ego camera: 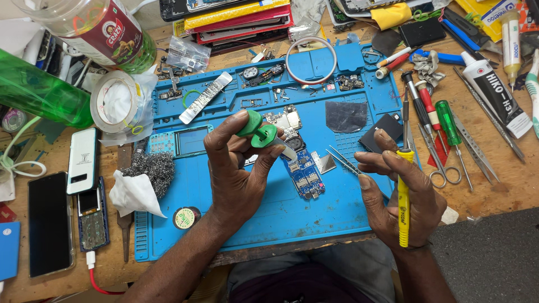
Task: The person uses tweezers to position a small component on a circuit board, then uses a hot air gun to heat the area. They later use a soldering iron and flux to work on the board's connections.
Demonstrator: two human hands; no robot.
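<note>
Left hand fingers pinching round green plastic spool, right hand fingers gripping slim yellow-handled screwdriver, metal tweezers.

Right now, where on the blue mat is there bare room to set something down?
Bare: the mat's near strip between the solder reel and right hand. Crowded: the far trays around the ring, and the middle by the board under the left hand.

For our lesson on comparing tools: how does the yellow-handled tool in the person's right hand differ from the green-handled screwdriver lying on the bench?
The yellow-handled tool is held in the right hand; the green-handled screwdriver lies untouched on the wooden bench. The yellow handle is slim and opaque; the green one is thicker and translucent. The yellow tool stands nearly vertical in the picture; the green one lies slanted. Both have metal shafts.
</note>
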